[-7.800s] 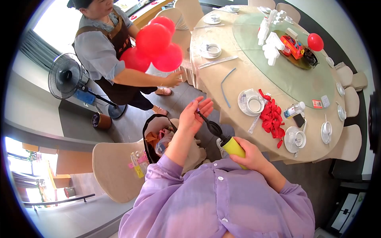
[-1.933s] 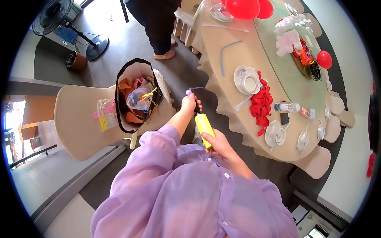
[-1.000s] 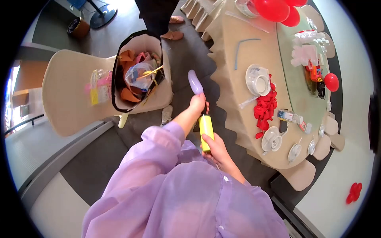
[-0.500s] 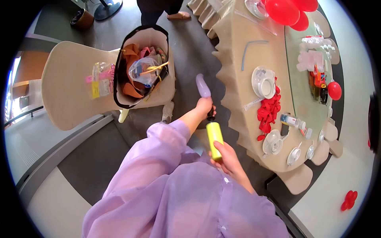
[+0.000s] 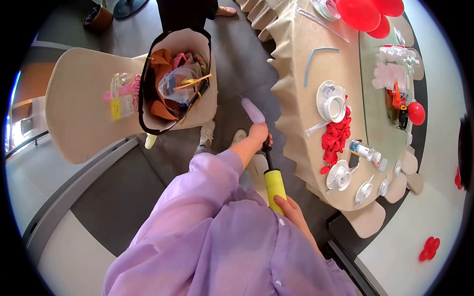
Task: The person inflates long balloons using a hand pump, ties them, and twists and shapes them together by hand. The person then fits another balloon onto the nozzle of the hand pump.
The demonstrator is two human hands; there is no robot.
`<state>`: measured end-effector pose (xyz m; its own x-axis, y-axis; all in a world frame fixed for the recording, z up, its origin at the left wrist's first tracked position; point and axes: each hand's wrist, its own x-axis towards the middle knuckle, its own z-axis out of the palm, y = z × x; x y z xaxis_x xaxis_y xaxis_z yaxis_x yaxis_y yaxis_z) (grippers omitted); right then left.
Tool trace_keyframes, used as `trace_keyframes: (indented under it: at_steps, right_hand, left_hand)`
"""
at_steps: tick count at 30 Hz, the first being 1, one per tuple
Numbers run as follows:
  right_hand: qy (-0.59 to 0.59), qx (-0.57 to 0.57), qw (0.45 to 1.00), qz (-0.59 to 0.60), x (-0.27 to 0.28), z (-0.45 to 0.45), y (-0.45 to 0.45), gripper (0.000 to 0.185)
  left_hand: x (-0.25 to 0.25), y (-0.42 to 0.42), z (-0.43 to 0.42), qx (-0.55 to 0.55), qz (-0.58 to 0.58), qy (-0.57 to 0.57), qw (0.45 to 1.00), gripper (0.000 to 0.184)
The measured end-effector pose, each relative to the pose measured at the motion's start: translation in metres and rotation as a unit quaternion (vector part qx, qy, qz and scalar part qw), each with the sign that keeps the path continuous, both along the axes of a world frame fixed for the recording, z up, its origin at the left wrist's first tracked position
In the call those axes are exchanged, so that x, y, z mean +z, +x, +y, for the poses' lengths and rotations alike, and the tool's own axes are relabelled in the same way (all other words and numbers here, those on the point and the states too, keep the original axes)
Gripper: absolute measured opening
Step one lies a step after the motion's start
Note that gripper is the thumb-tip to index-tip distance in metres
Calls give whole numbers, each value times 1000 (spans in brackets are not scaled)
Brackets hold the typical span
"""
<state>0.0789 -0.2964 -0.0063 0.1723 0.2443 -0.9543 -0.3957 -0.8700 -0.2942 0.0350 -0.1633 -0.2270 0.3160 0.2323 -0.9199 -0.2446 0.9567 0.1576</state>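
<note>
My left hand [image 5: 259, 135] is closed around the black end of a hand balloon pump and the neck of a lavender balloon [image 5: 253, 111]. The balloon is long and only partly inflated, and it points away from me. My right hand [image 5: 290, 207] grips the yellow barrel of the balloon pump [image 5: 275, 187], close to my body. Between the two hands, the pump's black rod [image 5: 268, 159] shows, drawn out of the barrel. My left fingers hide the nozzle and the balloon's mouth.
A tote bag [image 5: 143, 106] full of items stands on a beige chair [image 5: 74, 98] at left. At right, a cloth-covered table [image 5: 301, 106] bears deflated red balloons [image 5: 336, 135], dishes [image 5: 339, 177], a bottle [image 5: 362, 149] and inflated red balloons [image 5: 358, 14]. Another person's legs [image 5: 182, 15] are beyond the bag.
My right hand has pulled the yellow barrel back toward me, away from my left hand, so the black rod is now exposed. The balloon has shifted slightly toward me.
</note>
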Motion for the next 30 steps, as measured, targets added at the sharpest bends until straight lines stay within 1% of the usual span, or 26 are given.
trace_keyframes:
  at_steps: [1,2,4,5,7,8,9,10,12,13,14,15,16,17,18,19,20,21,22,23,24,25,26,27,28,30]
  right_hand:
    - [-3,-2,1000,-1,1,0,1,29]
    - [-4,-2,1000,-5,-13,4,1,29]
    - [-3,129,990,54,-54,15,-2,32]
    - [-3,131,990,57,-56,17,-3,32]
    - [3,72,994,82,-54,28,-4,36]
    - [-2,59,995,83,-37,21,-10,36]
    - [-18,-4,999,48,-11,17,-16,32]
    - [-32,-59,998,9,1,16,-17,28]
    - [-46,-54,997,-2,0,16,-16,27]
    - [-54,-53,997,-7,-3,15,-19,27]
    - [-58,-54,997,-9,-18,15,-18,27]
    - [-34,23,999,14,-47,19,-16,27]
    - [-10,100,994,40,-62,26,-19,28]
    - [-9,100,994,42,-63,28,-20,28]
    - [-17,70,996,55,-60,33,-22,31]
    - [-28,34,997,65,-54,35,-25,33]
    - [-35,21,997,66,-40,28,-30,33]
    - [-40,-18,998,39,-23,18,-34,30]
    - [-44,-50,998,8,-9,11,-35,28]
    - [-38,-57,998,-14,-1,6,-39,27]
    - [-39,-58,997,-16,-6,7,-39,27]
    - [-45,-28,999,-1,-17,7,-39,28]
    - [-53,5,998,15,-29,6,-38,29]
    - [-39,20,997,70,-48,13,-36,32]
    - [-39,23,996,73,-59,20,-36,32]
    - [-16,2,998,55,-69,26,-38,34]
  left_hand:
    - [-4,3,0,-2,1,6,1000,20]
    - [-9,3,0,-2,-2,5,1000,20]
    - [-16,-10,3,-29,34,22,999,27]
    - [-17,-13,6,-40,31,47,998,27]
    - [-14,-12,11,-36,21,34,999,25]
    - [-11,-12,5,-38,8,9,999,23]
    - [-5,-9,6,-46,11,-13,999,23]
    - [-4,-4,9,-48,5,-14,999,23]
    - [-3,1,9,-41,9,-24,999,23]
    - [-13,-3,6,-35,15,-7,999,23]
    - [-21,-10,2,-25,21,9,999,24]
    - [-20,-16,4,-46,19,28,998,25]
    - [-25,-19,3,-45,23,26,998,25]
    - [-30,-18,3,-69,30,30,997,27]
    - [-28,-18,7,-97,36,37,994,29]
    - [-26,-15,7,-106,35,37,993,29]
    - [-22,-15,3,-100,12,7,995,27]
    - [-18,-13,1,-90,-13,-21,996,24]
    - [-20,-10,-4,-93,-18,-23,995,24]
    - [-23,-9,-8,-85,-16,-25,996,24]
    - [-26,-9,-10,-79,-13,-26,996,24]
    - [-25,-13,-8,-90,20,-28,995,25]
    - [-25,-17,-8,-89,19,-32,995,25]
    - [-26,-21,-8,-95,-2,-20,995,25]
    - [-26,-25,-5,-99,-22,-6,995,25]
    - [-24,-28,-7,-92,-16,3,996,23]
